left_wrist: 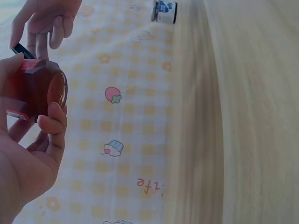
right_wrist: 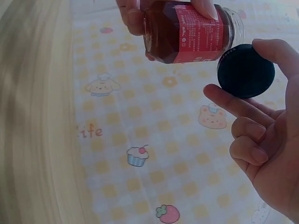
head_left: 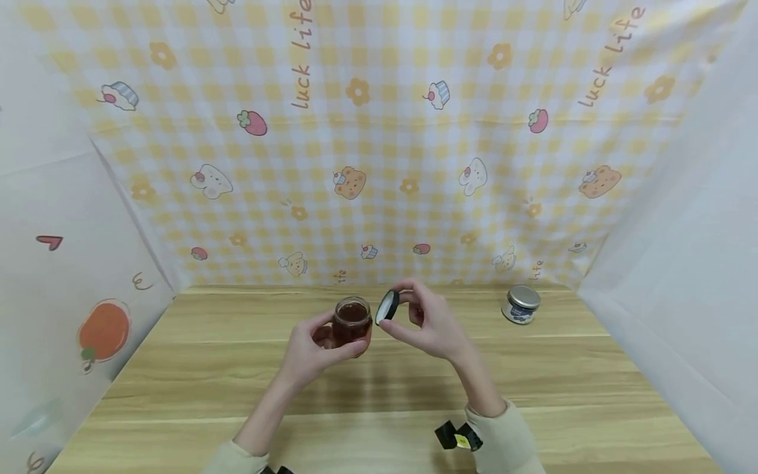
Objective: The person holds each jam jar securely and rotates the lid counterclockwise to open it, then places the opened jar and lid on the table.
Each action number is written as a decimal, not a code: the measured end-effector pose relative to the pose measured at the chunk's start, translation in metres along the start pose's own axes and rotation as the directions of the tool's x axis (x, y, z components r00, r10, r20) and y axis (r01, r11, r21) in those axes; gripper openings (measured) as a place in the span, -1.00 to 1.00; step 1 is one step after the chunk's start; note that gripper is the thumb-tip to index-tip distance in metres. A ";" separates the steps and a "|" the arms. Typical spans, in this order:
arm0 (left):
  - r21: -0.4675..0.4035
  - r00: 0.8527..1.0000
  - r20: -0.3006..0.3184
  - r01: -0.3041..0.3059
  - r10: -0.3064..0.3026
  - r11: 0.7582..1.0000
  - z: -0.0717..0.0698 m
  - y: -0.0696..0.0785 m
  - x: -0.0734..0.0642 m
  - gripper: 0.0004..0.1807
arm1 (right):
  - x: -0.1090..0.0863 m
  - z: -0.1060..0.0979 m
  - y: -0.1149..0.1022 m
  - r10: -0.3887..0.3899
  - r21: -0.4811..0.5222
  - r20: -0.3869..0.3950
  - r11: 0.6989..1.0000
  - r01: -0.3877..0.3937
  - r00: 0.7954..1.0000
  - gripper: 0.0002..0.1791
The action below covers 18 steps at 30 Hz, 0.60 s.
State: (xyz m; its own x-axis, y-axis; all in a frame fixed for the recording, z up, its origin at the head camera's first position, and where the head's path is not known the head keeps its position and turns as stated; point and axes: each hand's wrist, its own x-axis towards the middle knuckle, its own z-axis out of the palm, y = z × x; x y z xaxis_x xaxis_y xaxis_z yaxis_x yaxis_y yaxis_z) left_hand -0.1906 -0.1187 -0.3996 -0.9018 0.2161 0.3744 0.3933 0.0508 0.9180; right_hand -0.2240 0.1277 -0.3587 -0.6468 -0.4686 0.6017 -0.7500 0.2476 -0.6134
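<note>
My left hand (head_left: 312,352) grips a glass jar (head_left: 352,324) of dark reddish-brown contents, its mouth uncovered and facing up. In the right wrist view the jar (right_wrist: 187,35) shows a red printed label and a clear threaded neck. My right hand (head_left: 429,322) pinches a round black lid (head_left: 387,307) by its edge, between thumb and fingers. Tilted on its side, the lid turns its white inner face toward the jar, just right of the mouth. From the right wrist, the lid's dark outer face (right_wrist: 246,71) overlaps the jar's rim.
A small jar (head_left: 521,304) with a silver lid and blue-and-white label stands at the back right of the wooden table (head_left: 237,388). Behind the table hangs a yellow checked cloth (head_left: 379,145); white sheets (head_left: 675,217) flank both sides.
</note>
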 end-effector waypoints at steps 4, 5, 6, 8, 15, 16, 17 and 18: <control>0.057 0.999 -0.044 0.003 0.000 0.998 -0.004 -0.004 -0.001 -0.51 | 0.001 0.006 0.005 0.023 0.002 0.007 1.000 -0.023 1.000 -0.54; 0.062 0.999 -0.049 0.008 -0.005 0.998 -0.005 -0.005 -0.002 -0.51 | 0.001 0.008 0.006 0.029 0.002 0.008 1.000 -0.029 1.000 -0.54; 0.071 0.999 -0.053 0.011 -0.008 0.997 -0.006 -0.006 -0.002 -0.51 | 0.001 0.009 0.007 0.036 0.004 0.009 0.999 -0.036 0.999 -0.53; 0.082 0.998 -0.064 0.018 -0.013 0.996 -0.009 -0.009 -0.003 -0.51 | 0.001 0.012 0.008 0.047 0.008 0.012 0.999 -0.047 0.999 -0.53; 0.099 0.995 -0.099 0.031 -0.021 0.995 -0.016 -0.014 -0.007 -0.54 | 0.001 0.020 0.013 0.091 0.016 0.019 0.996 -0.091 0.996 -0.53; 0.099 0.994 -0.103 0.028 -0.018 0.995 -0.017 -0.015 -0.007 -0.54 | 0.001 0.021 0.014 0.091 0.016 0.023 0.996 -0.091 0.996 -0.53; 0.100 0.994 -0.109 0.029 -0.018 0.995 -0.018 -0.015 -0.008 -0.55 | 0.001 0.023 0.015 0.095 0.018 0.026 0.995 -0.096 0.995 -0.53; 0.102 0.993 -0.116 0.031 -0.019 0.994 -0.019 -0.016 -0.008 -0.55 | 0.002 0.024 0.016 0.099 0.018 0.030 0.995 -0.100 0.995 -0.53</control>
State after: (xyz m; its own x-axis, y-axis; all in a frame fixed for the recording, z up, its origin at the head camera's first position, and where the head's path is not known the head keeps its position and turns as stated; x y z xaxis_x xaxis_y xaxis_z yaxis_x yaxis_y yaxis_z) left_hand -0.1931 -0.1393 -0.4150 -0.9237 0.1009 0.3697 0.3817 0.1562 0.9110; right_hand -0.2339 0.1106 -0.3796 -0.7134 -0.4671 0.5224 -0.6793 0.2781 -0.6791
